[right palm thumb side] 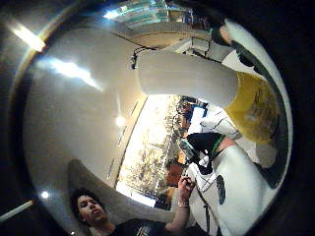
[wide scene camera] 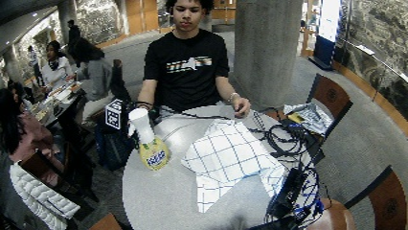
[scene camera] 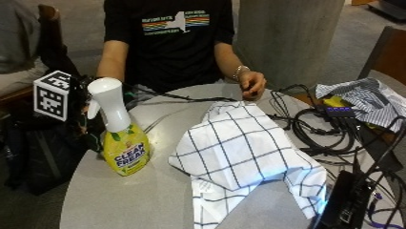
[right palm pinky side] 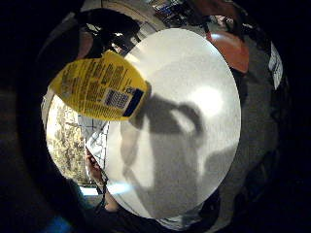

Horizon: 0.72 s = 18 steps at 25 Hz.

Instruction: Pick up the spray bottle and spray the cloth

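1. Upright on the surface (scene camera: pixel 158 191), the spray bottle (scene camera: pixel 120 133) stands just left of the checked cloth (scene camera: pixel 244 155).
2. My gloved right hand (scene camera: pixel 82 107) sits behind the bottle's white neck; whether my fingers are curled or spread, I cannot tell.
3. My bare hand (scene camera: pixel 252 83) rests at the cloth's far edge.

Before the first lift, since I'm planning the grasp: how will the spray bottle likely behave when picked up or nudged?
The spray bottle stands upright, tall with a narrow white neck, so a push up high may tip it. Its body looks like rigid plastic, probably smooth. How full it is cannot be told, so weight is uncertain.
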Tool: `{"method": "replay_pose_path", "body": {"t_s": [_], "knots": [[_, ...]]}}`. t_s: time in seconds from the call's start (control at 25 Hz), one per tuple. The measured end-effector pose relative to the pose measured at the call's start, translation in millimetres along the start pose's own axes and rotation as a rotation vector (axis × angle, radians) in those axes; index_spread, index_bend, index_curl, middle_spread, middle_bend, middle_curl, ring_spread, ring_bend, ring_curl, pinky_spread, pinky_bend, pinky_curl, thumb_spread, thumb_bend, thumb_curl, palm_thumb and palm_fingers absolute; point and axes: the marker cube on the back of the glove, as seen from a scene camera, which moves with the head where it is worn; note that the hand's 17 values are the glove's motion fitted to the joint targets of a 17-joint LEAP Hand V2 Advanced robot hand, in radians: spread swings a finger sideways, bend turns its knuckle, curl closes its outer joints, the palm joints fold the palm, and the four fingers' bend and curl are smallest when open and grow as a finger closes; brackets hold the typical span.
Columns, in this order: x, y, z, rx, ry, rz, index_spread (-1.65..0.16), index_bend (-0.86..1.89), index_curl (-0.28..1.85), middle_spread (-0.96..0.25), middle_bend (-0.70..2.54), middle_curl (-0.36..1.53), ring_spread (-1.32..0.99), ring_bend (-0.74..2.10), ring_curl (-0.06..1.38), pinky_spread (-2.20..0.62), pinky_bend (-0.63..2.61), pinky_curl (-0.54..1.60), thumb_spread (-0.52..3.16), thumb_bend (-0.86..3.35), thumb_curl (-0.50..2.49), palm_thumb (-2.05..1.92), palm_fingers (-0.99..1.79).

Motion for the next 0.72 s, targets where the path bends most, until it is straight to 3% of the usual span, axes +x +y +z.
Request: {"method": "replay_pose_path", "body": {"t_s": [0.16,0.56,0.64,0.72], "knots": [[1,-13,8,0.019,0.023,-0.035,-0.32,0.04,0.14,0.01,0.32,0.37,-0.01,0.44,0.34,0.17,0.49,0.36,0.91,0.00,0.32,0.76,0.61],[-6,-6,0,0.170,0.036,-0.136,-0.24,0.16,0.21,-0.06,0.38,0.41,-0.06,0.51,0.37,0.08,0.37,0.33,0.85,0.05,0.39,0.98,0.96],[-7,-3,-2,0.192,0.013,-0.144,-0.22,0.13,0.21,-0.07,0.35,0.41,-0.09,0.56,0.39,-0.08,0.51,0.36,0.83,0.06,0.41,1.03,1.21],[-6,-1,-3,0.195,-0.002,-0.145,-0.21,0.17,0.24,-0.08,0.36,0.43,-0.10,0.59,0.41,-0.15,0.50,0.36,0.75,0.07,0.44,1.08,1.27]]}}
